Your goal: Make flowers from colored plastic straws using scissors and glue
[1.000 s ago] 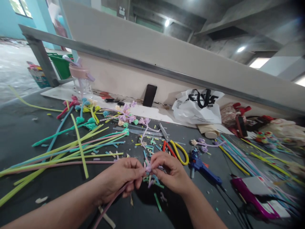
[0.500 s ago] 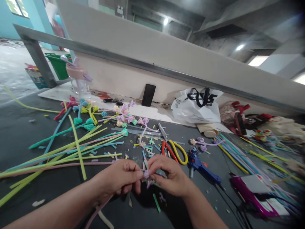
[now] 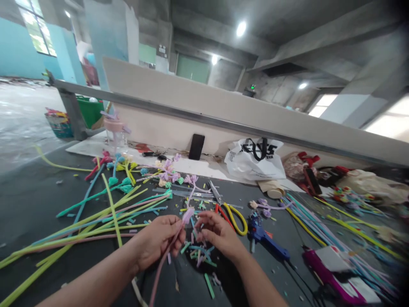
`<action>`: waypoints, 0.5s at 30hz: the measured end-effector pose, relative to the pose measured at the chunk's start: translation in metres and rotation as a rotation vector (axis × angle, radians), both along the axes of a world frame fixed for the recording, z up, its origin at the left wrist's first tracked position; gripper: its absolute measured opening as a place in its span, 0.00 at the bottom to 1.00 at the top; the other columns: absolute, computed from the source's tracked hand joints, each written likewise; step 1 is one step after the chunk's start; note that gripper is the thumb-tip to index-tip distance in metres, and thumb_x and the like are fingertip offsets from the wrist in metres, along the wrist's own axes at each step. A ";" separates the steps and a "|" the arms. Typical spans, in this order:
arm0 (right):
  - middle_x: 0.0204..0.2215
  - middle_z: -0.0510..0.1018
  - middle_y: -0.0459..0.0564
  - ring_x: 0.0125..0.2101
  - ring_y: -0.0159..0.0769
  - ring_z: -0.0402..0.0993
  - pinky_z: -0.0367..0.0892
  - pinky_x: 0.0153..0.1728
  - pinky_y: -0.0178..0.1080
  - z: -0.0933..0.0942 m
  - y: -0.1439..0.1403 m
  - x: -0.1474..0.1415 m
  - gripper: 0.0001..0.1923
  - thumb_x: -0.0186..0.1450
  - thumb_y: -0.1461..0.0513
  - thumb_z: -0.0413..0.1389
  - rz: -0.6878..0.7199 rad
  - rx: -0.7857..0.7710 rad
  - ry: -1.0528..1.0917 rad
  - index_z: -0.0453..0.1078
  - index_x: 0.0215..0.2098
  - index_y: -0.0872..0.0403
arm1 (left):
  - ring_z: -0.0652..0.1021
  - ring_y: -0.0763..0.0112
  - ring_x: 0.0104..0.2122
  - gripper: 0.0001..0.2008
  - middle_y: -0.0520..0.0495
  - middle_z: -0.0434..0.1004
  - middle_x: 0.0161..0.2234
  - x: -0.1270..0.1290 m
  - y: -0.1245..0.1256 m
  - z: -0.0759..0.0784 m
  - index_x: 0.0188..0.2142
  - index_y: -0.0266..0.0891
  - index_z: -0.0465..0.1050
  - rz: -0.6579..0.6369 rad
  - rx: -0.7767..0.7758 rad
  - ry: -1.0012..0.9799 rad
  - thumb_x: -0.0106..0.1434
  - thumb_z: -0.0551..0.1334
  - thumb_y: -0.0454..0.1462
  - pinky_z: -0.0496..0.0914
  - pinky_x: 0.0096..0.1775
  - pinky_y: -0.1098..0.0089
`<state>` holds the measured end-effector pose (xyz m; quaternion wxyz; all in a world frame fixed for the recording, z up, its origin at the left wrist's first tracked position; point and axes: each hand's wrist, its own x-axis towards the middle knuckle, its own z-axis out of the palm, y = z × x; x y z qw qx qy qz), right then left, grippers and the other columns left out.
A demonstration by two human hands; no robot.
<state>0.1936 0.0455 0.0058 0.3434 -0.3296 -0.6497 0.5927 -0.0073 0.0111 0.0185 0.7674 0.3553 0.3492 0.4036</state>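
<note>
My left hand (image 3: 162,238) is closed round a pink pipe cleaner (image 3: 162,266) topped by a lavender pipe-cleaner flower (image 3: 188,215). The stem hangs down toward the table's front edge. Just to the right, my right hand (image 3: 217,234) is curled with its fingers apart, close to the flower but not on it. I make out nothing held in it. Beneath both hands lie short cut pipe-cleaner pieces (image 3: 204,255) in green, lavender and blue. Scissors (image 3: 228,209) with red and yellow handles rest open behind my right hand.
To the right lie a blue glue gun (image 3: 268,238) with a cord and a purple-and-white device (image 3: 338,273). Long pipe cleaners (image 3: 92,221) spread at left, finished flowers (image 3: 168,172) behind. A phone (image 3: 196,146) leans on the partition near a white bag (image 3: 254,160).
My right hand has come off the lavender flower and its fingers have spread. My left hand now shows the flower upright on its pink stem. The head view has tilted up.
</note>
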 end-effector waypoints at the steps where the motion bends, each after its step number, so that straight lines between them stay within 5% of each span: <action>1: 0.33 0.69 0.47 0.27 0.29 0.71 0.65 0.26 0.33 -0.001 0.000 -0.004 0.19 0.57 0.56 0.58 0.007 -0.012 -0.011 0.60 0.44 0.53 | 0.67 0.81 0.17 0.12 0.52 0.69 0.21 0.000 0.002 0.000 0.25 0.35 0.63 0.030 -0.007 -0.019 0.55 0.61 0.42 0.64 0.21 0.77; 10: 0.33 0.69 0.46 0.19 0.23 0.65 0.63 0.21 0.30 0.005 -0.011 -0.030 0.20 0.55 0.50 0.57 0.122 -0.048 -0.003 0.62 0.40 0.54 | 0.74 0.75 0.25 0.09 0.48 0.72 0.26 0.001 0.013 0.030 0.27 0.34 0.65 0.209 0.110 0.064 0.55 0.61 0.39 0.70 0.34 0.70; 15: 0.21 0.68 0.43 0.17 0.25 0.62 0.58 0.17 0.28 -0.001 -0.033 -0.059 0.23 0.52 0.46 0.57 0.184 -0.094 -0.065 0.67 0.33 0.56 | 0.74 0.74 0.25 0.11 0.50 0.72 0.25 0.019 0.008 0.043 0.27 0.35 0.65 0.336 0.166 0.213 0.54 0.60 0.42 0.70 0.33 0.69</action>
